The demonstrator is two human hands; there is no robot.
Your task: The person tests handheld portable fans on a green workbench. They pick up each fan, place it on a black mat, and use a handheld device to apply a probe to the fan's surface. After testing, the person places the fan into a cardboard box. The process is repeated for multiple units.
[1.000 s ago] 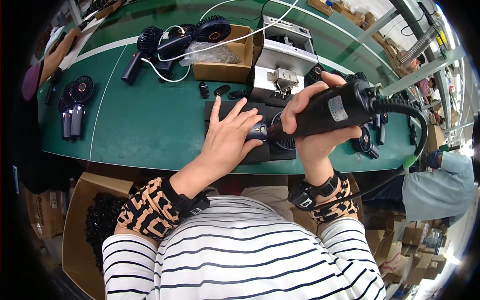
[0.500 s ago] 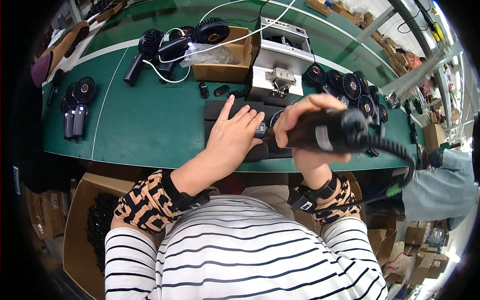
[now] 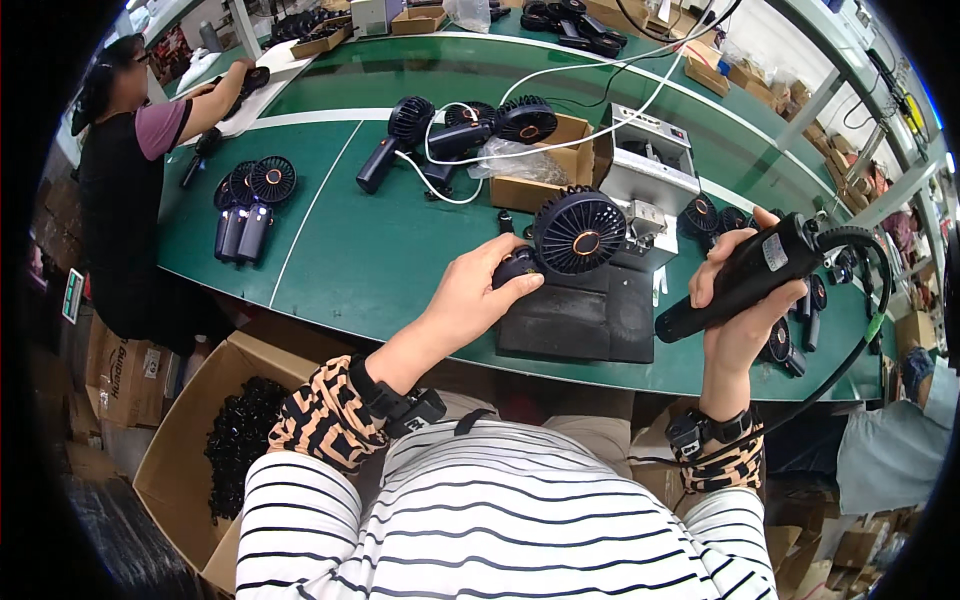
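Observation:
My left hand (image 3: 478,284) is closed round the handle of a dark handheld fan (image 3: 580,236), lifted with its round grille facing up. Beneath the fan lies a black foam pad (image 3: 575,328) near the bench's front edge. My right hand (image 3: 738,318) grips a black electric screwdriver (image 3: 762,262), tilted with its narrower end towards the lower left. From its rear end a cable (image 3: 884,280) loops down to the right. The screwdriver is apart from the fan.
Behind the pad stand a metal machine (image 3: 650,170) and a cardboard box (image 3: 575,165). Several fans with white cables (image 3: 465,200) lie left of it; more fans (image 3: 272,182) stand at far left. A co-worker (image 3: 120,180) is at the left. A carton (image 3: 190,450) of black parts sits below.
My left hand has left the pad and now holds the fan up. My right hand has drawn the screwdriver away to the right. The view has shifted left, showing the co-worker.

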